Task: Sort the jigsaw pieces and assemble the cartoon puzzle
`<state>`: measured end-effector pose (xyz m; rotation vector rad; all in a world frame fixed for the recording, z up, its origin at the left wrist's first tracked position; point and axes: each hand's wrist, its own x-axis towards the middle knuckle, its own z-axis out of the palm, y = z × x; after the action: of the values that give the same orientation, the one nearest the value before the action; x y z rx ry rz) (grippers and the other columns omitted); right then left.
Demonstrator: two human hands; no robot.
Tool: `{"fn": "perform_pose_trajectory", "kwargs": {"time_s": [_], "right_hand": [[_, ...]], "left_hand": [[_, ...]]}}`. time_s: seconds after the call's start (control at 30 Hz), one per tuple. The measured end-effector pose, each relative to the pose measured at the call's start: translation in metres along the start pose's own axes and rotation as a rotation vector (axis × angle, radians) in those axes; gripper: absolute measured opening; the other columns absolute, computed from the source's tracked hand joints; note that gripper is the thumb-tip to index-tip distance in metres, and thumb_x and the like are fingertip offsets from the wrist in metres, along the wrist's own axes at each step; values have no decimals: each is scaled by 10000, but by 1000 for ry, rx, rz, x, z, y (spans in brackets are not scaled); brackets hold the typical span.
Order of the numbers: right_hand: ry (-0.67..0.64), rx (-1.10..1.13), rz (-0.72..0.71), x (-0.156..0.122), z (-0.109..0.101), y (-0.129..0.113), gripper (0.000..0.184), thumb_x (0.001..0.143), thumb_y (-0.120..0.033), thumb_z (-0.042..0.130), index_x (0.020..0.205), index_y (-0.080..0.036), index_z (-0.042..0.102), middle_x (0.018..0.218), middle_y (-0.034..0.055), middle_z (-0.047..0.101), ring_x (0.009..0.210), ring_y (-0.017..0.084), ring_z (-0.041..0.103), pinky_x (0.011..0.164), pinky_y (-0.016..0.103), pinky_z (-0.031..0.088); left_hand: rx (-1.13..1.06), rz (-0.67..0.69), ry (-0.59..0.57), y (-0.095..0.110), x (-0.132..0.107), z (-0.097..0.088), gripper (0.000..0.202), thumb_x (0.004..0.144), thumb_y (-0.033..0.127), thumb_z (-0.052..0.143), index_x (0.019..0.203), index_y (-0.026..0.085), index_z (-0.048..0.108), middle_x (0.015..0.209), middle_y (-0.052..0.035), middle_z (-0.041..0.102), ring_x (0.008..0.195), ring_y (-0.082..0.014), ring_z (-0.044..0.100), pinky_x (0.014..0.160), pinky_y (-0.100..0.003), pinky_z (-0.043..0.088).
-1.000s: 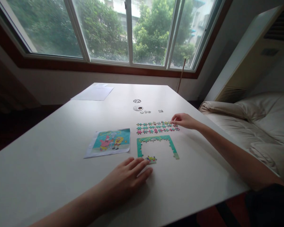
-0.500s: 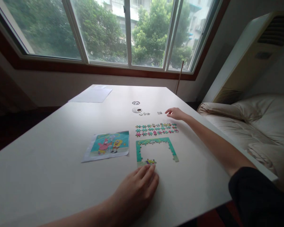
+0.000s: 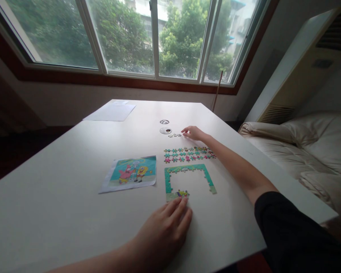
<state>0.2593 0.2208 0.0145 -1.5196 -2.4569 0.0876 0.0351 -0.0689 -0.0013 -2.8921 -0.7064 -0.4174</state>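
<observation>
My left hand (image 3: 166, 223) lies on the table with its fingers extended and slightly apart. Its fingertips touch the lower edge of a partly joined jigsaw puzzle border (image 3: 184, 168), near a yellow patch. Farther out, my right hand (image 3: 194, 133) hovers low with thumb and fingers apart, just right of a short row of loose puzzle pieces (image 3: 175, 135). Whatever lies beneath that hand is hidden. Between the border and this row are several lines of loose puzzle pieces (image 3: 182, 154), green, pink and yellow; my right forearm covers their right end.
A cartoon picture sheet (image 3: 133, 170) lies left of the border. Two round flat items, a nearer disc (image 3: 165, 131) and a farther disc (image 3: 164, 122), lie beyond the pieces. White paper (image 3: 110, 113) is at the table's far left. A padded sofa (image 3: 301, 140) stands to the right.
My right hand has moved left toward the short row of pieces. The single piece that lay left of it no longer shows. My left hand stays at the border.
</observation>
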Motion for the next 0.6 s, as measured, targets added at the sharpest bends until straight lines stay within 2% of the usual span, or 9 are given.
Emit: {"fn": "perform_pose_trajectory", "kwargs": {"time_s": [0.3, 0.6], "right_hand": [[7, -3, 13, 7, 12, -9, 226, 807, -325, 558, 970, -228, 681, 931, 30, 673, 824, 146, 593, 730, 223, 411], [-51, 10, 37, 8, 7, -5, 196, 760, -294, 607, 917, -211, 691, 916, 22, 677, 791, 142, 595, 702, 215, 412]], "left_hand": [[33, -18, 17, 0, -3, 2, 295, 869, 132, 395, 1137, 106, 514, 1221, -151, 532, 1073, -270, 512, 845, -367, 483], [37, -23, 3, 0, 0, 0, 281, 872, 141, 402, 1126, 116, 518, 1208, -137, 540, 1048, -260, 519, 825, -359, 474]]}}
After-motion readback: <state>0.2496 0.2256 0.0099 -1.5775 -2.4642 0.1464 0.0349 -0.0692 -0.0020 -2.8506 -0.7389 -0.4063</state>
